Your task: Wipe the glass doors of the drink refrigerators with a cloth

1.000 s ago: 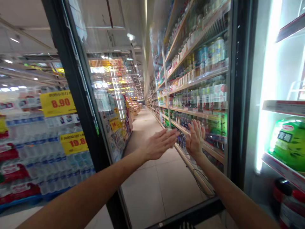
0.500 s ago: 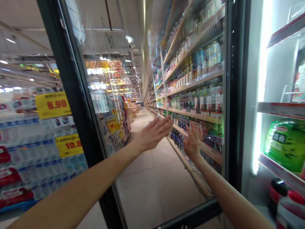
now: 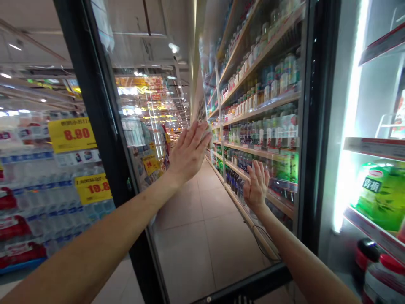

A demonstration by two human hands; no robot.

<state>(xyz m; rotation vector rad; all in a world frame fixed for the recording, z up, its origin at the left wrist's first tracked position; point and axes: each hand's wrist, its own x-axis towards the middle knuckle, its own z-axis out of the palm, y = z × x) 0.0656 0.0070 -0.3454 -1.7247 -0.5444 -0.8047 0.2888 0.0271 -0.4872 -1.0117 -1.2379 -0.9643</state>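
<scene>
Left hand [image 3: 189, 153] slants flat, higher than the upright right hand [image 3: 257, 185].

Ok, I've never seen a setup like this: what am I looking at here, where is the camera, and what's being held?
There is no machine, only a person's two bare hands, filmed by one camera worn on the head, facing forward and down. The left hand is spread at a tall glass door with a black frame, with a crumpled, whitish piece of material, mostly hidden, by its fingers. The right hand is raised at the same glass, apparently holding nothing. Shelved bottles appear in the glass, perhaps as reflections. At the picture's right, a shiny green package sits on a lit shelf, above a clear jar with a red lid.
</scene>
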